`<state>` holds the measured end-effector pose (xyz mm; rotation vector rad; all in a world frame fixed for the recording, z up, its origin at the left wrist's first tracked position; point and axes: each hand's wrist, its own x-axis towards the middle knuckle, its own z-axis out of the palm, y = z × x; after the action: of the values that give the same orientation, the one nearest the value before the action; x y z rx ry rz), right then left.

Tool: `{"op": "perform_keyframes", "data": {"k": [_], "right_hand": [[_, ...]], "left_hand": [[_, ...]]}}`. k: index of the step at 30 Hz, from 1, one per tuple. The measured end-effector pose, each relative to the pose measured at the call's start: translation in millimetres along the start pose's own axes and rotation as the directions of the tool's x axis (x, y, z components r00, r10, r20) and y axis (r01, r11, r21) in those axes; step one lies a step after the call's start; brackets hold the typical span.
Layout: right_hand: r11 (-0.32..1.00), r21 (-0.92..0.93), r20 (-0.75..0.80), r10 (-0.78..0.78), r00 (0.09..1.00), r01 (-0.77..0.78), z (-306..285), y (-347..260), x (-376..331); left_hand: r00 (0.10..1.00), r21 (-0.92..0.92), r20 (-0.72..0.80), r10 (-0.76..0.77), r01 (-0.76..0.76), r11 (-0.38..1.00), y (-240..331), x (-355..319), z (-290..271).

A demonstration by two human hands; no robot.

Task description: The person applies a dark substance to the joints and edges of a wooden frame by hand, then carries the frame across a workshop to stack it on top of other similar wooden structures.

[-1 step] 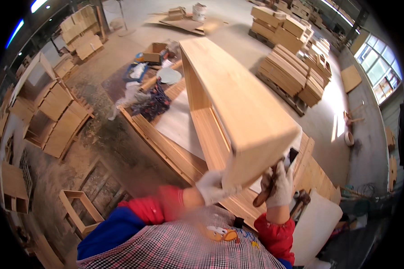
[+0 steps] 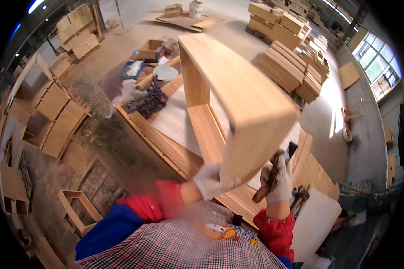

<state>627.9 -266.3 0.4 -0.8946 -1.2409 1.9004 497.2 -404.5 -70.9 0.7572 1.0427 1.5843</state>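
- Centre of frame: pale, open-sided wooden box (image 2: 247,85).
- Lower centre: gloved left hand (image 2: 212,181), clamped on its near lower edge.
- Lower right: gloved right hand (image 2: 279,183), near it; I cannot tell its grip.

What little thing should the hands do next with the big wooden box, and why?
Maybe bring the right hand in against the wooden box, at its near end, to help steady it. The left hand is at that end's bottom edge, and the right is close by on the other side. The long box stretches far from both, so it might tip.
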Motion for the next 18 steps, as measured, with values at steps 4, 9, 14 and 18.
{"op": "perform_keyframes", "data": {"k": [4,9,14,18], "right_hand": [[0.969,-0.135,-0.190,0.180,0.965,-0.208,-40,27,25],[0.845,-0.394,-0.196,0.309,0.931,-0.363,-75,60,-6],[0.843,-0.537,0.170,0.069,0.983,0.033,2,-13,-46],[0.387,-0.674,0.637,-0.125,0.761,0.629,47,-20,-54]], "left_hand": [[0.961,-0.047,-0.216,0.175,-0.189,0.981,63,37,-5],[0.798,0.001,-0.197,0.569,-0.580,0.814,122,91,-41],[0.661,0.166,-0.117,0.741,-0.723,0.671,142,106,-56],[0.521,0.533,0.024,0.853,-0.729,0.430,144,115,-69]]}}
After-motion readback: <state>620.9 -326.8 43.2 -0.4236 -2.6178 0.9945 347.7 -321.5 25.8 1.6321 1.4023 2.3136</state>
